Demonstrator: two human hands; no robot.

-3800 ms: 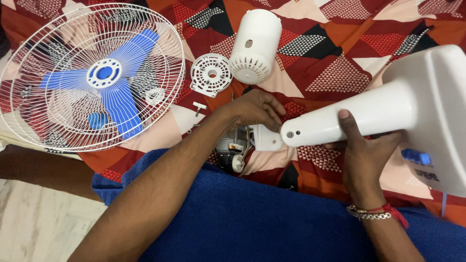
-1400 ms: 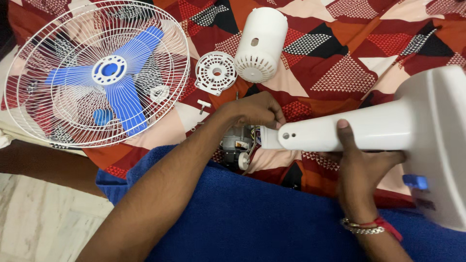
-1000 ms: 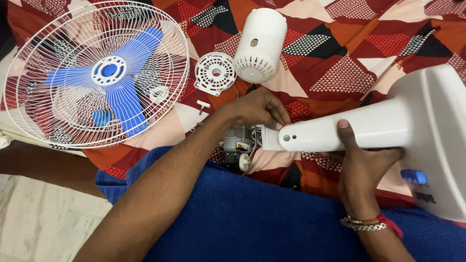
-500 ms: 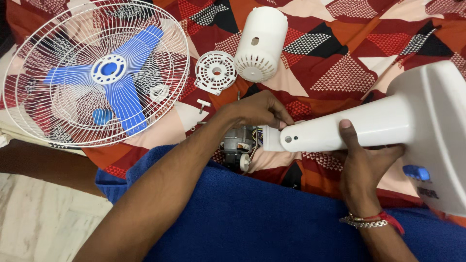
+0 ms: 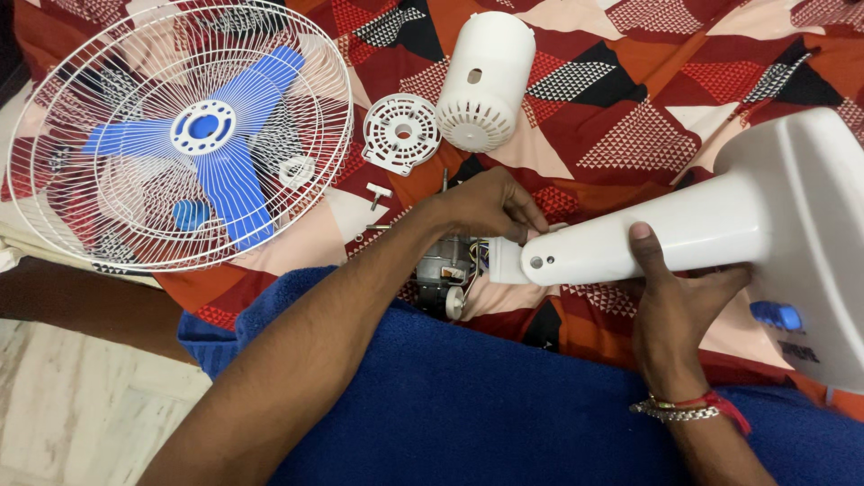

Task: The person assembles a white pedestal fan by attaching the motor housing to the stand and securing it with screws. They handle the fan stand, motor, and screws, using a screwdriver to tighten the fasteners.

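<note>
Two hands (image 5: 490, 209) – smooth tapered fan stand (image 5: 684, 236)

A bed spread (image 5: 621, 117) patterned in red, orange, black and peach triangles carried everything. At ten o'clock lay a white wire fan guard (image 5: 180, 135) with blue blades (image 5: 216, 148). Toward twelve rested a white motor housing (image 5: 486, 81) beside a round vented plate (image 5: 401, 133). Near centre lay the bare motor (image 5: 443, 270); a blue towel (image 5: 468, 405) covered six o'clock.
</note>
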